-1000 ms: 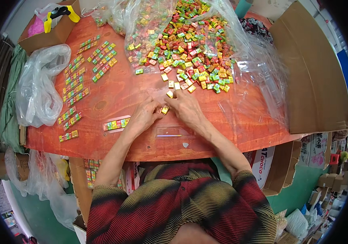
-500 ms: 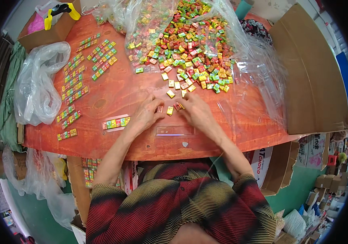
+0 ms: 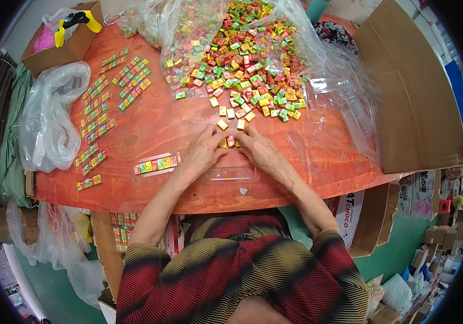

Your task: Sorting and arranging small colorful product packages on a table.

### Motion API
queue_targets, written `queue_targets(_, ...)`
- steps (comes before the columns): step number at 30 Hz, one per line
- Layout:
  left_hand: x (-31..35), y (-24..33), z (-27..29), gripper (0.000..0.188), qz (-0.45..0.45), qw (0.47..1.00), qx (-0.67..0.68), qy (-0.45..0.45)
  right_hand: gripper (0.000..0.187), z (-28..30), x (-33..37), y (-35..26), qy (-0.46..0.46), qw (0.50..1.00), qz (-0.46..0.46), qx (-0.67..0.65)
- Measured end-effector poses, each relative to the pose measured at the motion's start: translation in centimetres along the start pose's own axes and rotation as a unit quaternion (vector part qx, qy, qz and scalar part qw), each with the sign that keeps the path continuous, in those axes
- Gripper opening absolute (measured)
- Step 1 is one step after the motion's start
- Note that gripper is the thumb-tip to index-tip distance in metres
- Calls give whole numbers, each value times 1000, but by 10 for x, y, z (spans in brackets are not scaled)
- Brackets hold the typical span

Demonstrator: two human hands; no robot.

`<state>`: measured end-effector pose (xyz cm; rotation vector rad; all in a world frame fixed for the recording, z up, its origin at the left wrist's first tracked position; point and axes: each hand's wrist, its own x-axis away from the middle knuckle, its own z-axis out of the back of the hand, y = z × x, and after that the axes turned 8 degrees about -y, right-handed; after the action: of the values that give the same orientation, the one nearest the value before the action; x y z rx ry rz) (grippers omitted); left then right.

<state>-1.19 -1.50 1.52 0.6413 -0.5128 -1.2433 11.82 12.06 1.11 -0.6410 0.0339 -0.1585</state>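
Observation:
My left hand (image 3: 204, 150) and my right hand (image 3: 264, 150) face each other over the table, fingers curled. Between their fingertips sits a short row of small candy-sized boxes (image 3: 231, 141), a red one in the middle with yellow beside it; the fingers partly hide the row's ends. Just nearer to me lies a clear plastic tray (image 3: 231, 176). Left of my left forearm is a filled tray (image 3: 156, 164) with a row of colourful little boxes. Beyond my fingers, loose yellow boxes (image 3: 222, 125) trail off from a large heap (image 3: 258, 65) of red, green and yellow ones.
Clear plastic sheeting (image 3: 193, 38) partly covers the heap. Several finished-looking rows (image 3: 97, 129) lie at the left, beside a crumpled plastic bag (image 3: 53, 119). Clear empty trays (image 3: 345, 108) are stacked at the right, before a tall cardboard box (image 3: 410, 92). The red tabletop (image 3: 128, 194) curves near me.
The separate little boxes between my hands have been brought together into a row. My right hand has moved slightly inward, narrowing the gap between the hands. The whole view has shifted a little.

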Motion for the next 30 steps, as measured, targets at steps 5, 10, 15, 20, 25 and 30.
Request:
queue_targets(5,-7,1,-13,40,-19,999,-18,33,40,-9,5,-2,32,999,-21,11)
queue_targets(10,-10,-1,-18,41,-21,998,-45,46,36,-3,8,0,84,996,22,-28)
queue_targets(15,-9,5,-15,37,-16,996,-72,48,22,21,-4,31,191,956,-173,137)
queue_targets(20,-12,3,-15,36,-14,998,-58,35,10,14,-7,47,255,931,-160,206)
queue_targets(25,-7,5,-9,36,4,999,-27,31,14,-4,11,37,180,957,-144,176)
queue_targets(30,-4,-6,-10,33,16,999,1,38,17,7,11,35,141,973,-141,119)
